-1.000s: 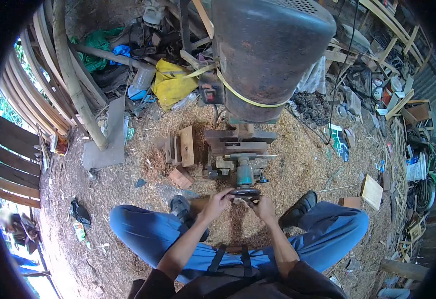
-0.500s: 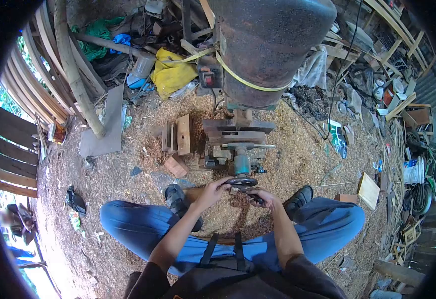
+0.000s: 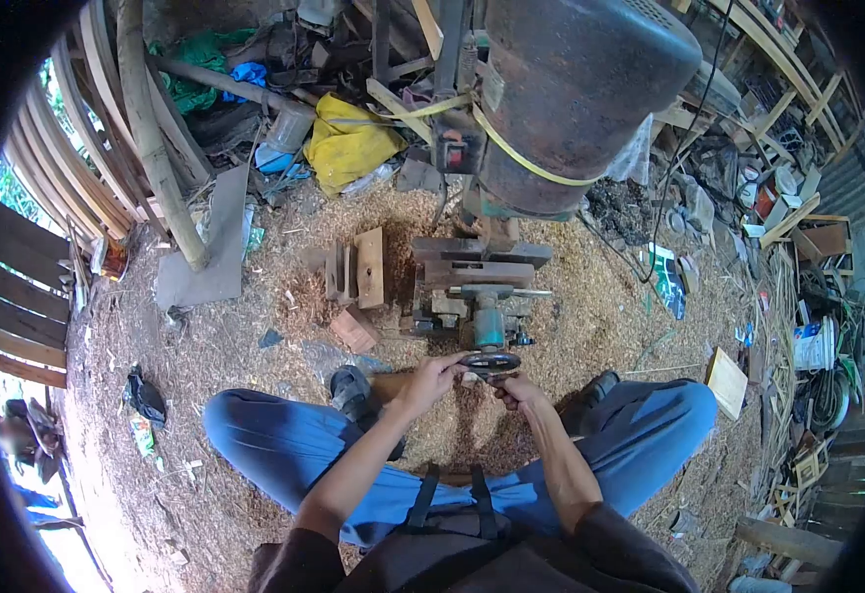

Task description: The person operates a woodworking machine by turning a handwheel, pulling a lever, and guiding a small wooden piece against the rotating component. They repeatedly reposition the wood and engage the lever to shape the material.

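Observation:
A black handwheel (image 3: 493,363) sits at the near end of a worn green shaft housing (image 3: 489,327), part of the vise-like metal base (image 3: 477,272) of a machine. My left hand (image 3: 434,381) is closed at the left side of the wheel's rim. At the wheel's lower right, my right hand (image 3: 519,391) is closed with its fingers against the rim; its exact hold is partly hidden. A small pale piece (image 3: 470,379) shows just below the wheel, between both hands. Over the base hangs the machine's large rusty cover (image 3: 580,109), tied with a yellow strap.
Wood blocks (image 3: 370,269) and a reddish offcut (image 3: 354,329) lie left of the base. A red switch (image 3: 454,155) is mounted beside the cover. A black cable (image 3: 655,237) runs down the right side. Sawdust covers the ground, and a board (image 3: 726,382) lies at right.
The view has shifted slightly, so the machine appears further right. My right hand has moved up against the wheel from just below it. My left hand stays at the rim.

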Available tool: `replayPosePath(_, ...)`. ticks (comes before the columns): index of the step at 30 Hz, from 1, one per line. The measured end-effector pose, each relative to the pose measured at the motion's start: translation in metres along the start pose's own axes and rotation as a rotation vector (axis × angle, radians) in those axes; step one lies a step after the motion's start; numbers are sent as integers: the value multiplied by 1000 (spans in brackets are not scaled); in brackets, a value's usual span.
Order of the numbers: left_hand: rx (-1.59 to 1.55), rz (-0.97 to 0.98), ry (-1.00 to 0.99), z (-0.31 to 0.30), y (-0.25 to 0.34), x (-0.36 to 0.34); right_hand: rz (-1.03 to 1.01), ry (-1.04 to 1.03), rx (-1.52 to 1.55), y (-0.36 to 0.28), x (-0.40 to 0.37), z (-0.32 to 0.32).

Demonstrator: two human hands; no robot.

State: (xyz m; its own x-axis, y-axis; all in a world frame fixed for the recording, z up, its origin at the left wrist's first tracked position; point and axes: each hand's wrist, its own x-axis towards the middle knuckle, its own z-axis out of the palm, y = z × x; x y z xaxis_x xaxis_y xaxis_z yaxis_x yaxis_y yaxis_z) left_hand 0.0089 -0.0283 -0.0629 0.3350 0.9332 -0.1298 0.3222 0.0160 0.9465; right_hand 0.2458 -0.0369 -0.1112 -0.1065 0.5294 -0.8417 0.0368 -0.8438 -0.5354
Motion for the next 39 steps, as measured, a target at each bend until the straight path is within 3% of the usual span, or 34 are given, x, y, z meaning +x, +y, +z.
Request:
replayPosePath(4,18,62,0,-1,1,1,-61,39,-22,0,-10,2)
replayPosePath(6,-15,5,-56,-4,6,3,-79,49,-71,2,-4,-2)
replayPosePath(8,-22,68,-12,-2,4,1,-350,242,-457,14,4,1)
replayPosePath(9,-18,68,-14,0,3,2,-608,505,-868,22,5,8)
replayPosePath(10,-8,104,32,4,1,0,-605,503,-863,18,-4,16)
replayPosePath(12,7,141,70,7,2,-3,-458,481,-1325,11,-20,26)
replayPosePath(13,9,144,74,6,5,-2,-426,504,-1409,10,-19,28)
replayPosePath(16,14,130,70,4,13,-4,-561,447,-1451,17,-4,7)
replayPosePath(20,37,157,89,7,2,-4,-566,350,-1528,21,8,-5)
replayPosePath(24,65,76,43,8,2,0,-545,309,-1377,39,22,-24)
replayPosePath(26,36,202,85,18,-3,2,-597,265,-1301,39,28,-30)
replayPosePath(32,50,131,-16,12,23,6,-458,146,-1096,44,50,-39)
replayPosePath(39,-5,157,-19,11,10,4,-497,302,-1173,15,9,-5)
